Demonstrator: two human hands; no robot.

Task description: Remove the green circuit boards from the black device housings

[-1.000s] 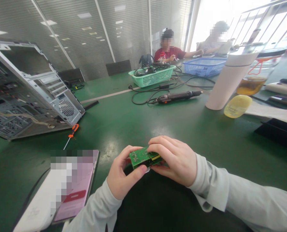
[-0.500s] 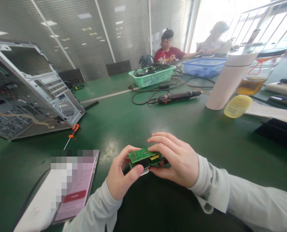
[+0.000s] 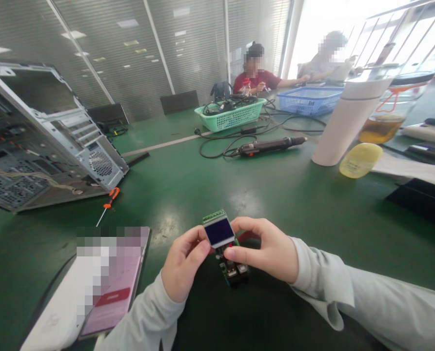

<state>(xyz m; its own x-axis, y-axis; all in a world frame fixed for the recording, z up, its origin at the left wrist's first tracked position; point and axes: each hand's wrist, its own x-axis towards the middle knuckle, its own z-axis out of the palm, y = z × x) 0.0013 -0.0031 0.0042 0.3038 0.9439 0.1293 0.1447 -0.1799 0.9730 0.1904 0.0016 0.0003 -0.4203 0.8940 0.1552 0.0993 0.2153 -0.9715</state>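
Observation:
Between my hands, above the green table, is a circuit board (image 3: 232,273) with a small dark display screen (image 3: 219,232) at its upper end. The screen faces up toward me, and small components show on the board below it. My left hand (image 3: 185,261) pinches the left edge beside the screen with thumb and fingers. From the right, my right hand (image 3: 266,248) grips the board, its thumb lying over the front just below the screen and its fingers behind. The back of the board is hidden.
A phone (image 3: 115,292) and a white power bank (image 3: 66,302) lie at left, near an orange-handled screwdriver (image 3: 109,200) and an open computer case (image 3: 52,141). Beyond are an electric screwdriver (image 3: 268,146), a green basket (image 3: 232,117) and a white tumbler (image 3: 349,122). Two people sit at the back.
The circuit board has been turned over and upright, so the display screen now faces me instead of the green board edges. My right hand has shifted its grip lower along the right side.

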